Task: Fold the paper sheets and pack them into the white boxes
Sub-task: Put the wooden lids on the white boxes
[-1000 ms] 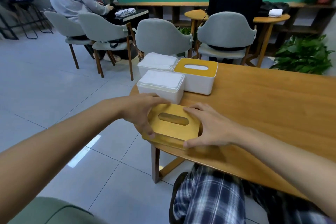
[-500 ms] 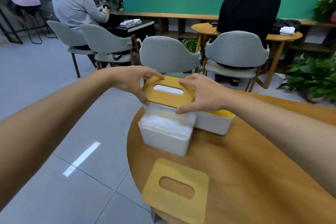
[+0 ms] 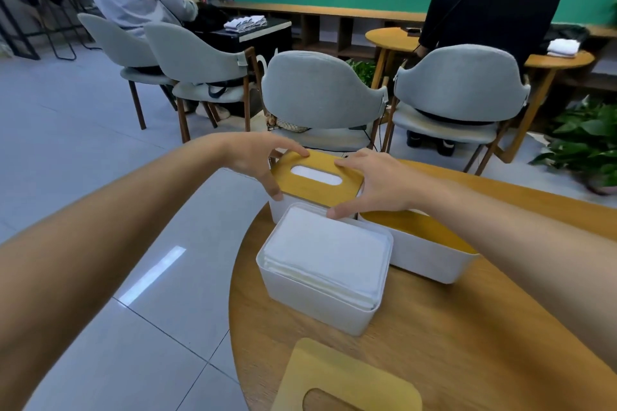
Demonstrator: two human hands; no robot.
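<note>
At the near edge of the worktop (image 3: 467, 327) there's a loose lid (image 3: 347, 384) lying flat. My guess is it's meant for the open box (image 3: 310, 297) just past it, which is packed to the rim with folded paper sheets (image 3: 327, 253). Right beside that, toward the right edge, sits a lidded box (image 3: 424, 253), half hidden under the forearm.

At the far edge, both hands are on the far lid (image 3: 315, 175). The left hand (image 3: 257, 160) grips its left end, thumb on the near side and fingers over the far side. The right hand (image 3: 374, 187) pinches the right end the same way. 1 hand per end keeps it level, I'd say, so it seats square on the far box (image 3: 279, 213). Its long axis and slot run left to right, slightly slanted, roughly parallel to the 2 nearer boxes.
</note>
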